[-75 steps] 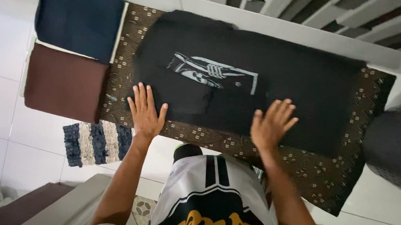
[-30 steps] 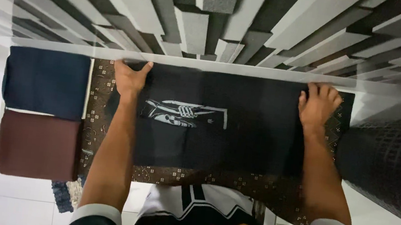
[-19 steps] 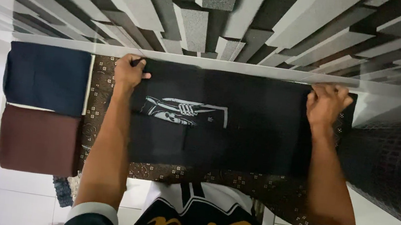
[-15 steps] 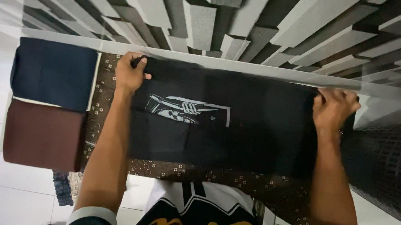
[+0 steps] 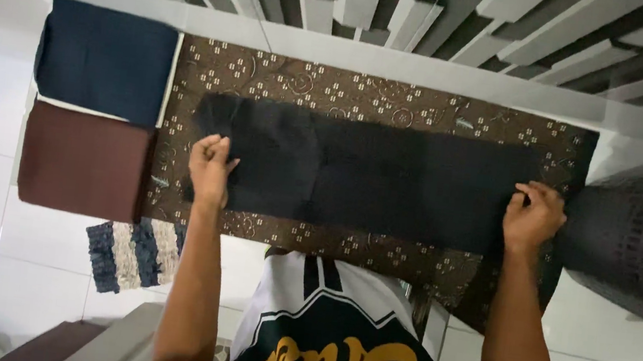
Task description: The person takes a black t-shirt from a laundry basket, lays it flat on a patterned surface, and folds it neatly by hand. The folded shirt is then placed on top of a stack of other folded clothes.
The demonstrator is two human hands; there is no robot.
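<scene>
A black garment lies folded into a long narrow strip on a brown patterned cloth. Its printed picture is hidden inside the fold. My left hand pinches the strip's left end near its front edge. At the right end, my right hand grips the folded edge the same way. Both arms reach forward from the bottom of the view.
A folded navy cloth and a folded maroon cloth lie stacked side by side at the left. A dark woven basket stands at the right. A striped mat lies on the white tiled floor. A ribbed grey wall runs behind.
Both hands took hold of the garment's far edge and pulled it toward me, folding it in half lengthwise. The printed picture is now covered, and the patterned cloth shows behind the strip.
</scene>
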